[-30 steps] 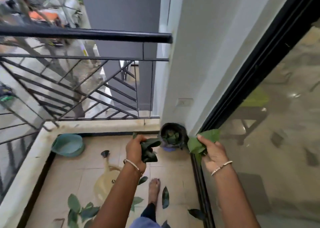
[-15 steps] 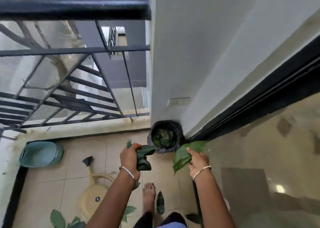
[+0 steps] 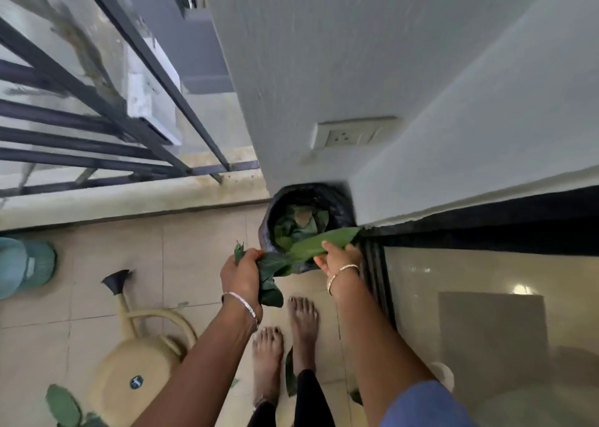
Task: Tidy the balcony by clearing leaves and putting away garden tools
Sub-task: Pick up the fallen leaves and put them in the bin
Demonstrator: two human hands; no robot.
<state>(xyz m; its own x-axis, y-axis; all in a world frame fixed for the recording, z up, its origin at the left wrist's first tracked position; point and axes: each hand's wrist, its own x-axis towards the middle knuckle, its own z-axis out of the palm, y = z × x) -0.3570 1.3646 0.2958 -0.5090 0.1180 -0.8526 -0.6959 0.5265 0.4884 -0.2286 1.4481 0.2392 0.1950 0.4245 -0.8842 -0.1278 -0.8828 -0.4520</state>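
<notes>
beige glossy tiles make the balcony floor (image 3: 201,248), hard and smooth. a cream plastic watering can (image 3: 136,374) lies there, rigid, best taken by its arched handle. the bin (image 3: 275,212), lined with thin black plastic, stands in the corner and holds leaves. the left hand (image 3: 241,274) is clenched on dark leaves (image 3: 270,274); the right hand (image 3: 338,259) pinches a big green leaf (image 3: 321,243) just beside the rim. i judge them light, soft and easy to tear.
</notes>
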